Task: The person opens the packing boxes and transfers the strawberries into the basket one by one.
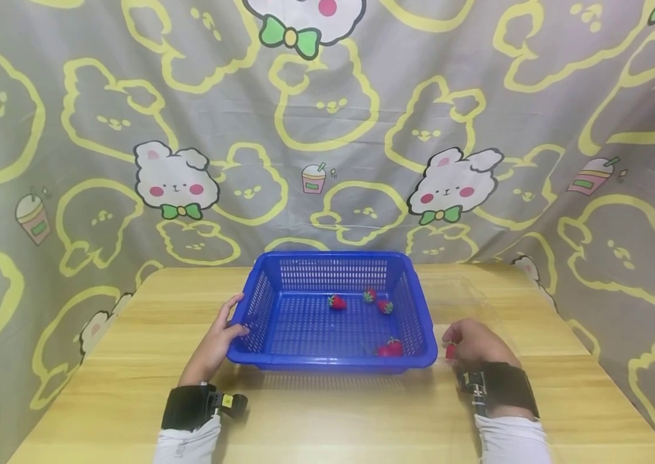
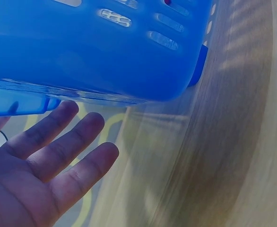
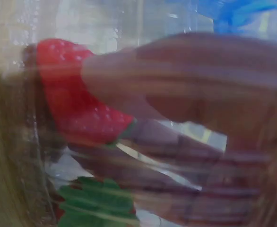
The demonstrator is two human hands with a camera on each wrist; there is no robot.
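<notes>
A blue plastic basket (image 1: 333, 359) with slotted walls stands on the table, with several strawberries on its floor, among them one strawberry (image 1: 336, 302) near the middle. My left hand (image 1: 217, 335) is at the basket's left side, thumb by the rim; the left wrist view shows spread, fairly straight fingers (image 2: 82, 172) beside the blue wall. To the right of the basket, my right hand (image 1: 475, 343) pinches a red strawberry (image 3: 77, 94) between thumb and fingers. Below it in the right wrist view is a green leafy cap (image 3: 98, 203), its fruit mostly hidden.
A clear plastic container (image 1: 449, 290), only faintly outlined, lies right of the basket around my right hand. The wooden table (image 1: 130, 386) ends at a patterned curtain (image 1: 333, 129) behind and on both sides.
</notes>
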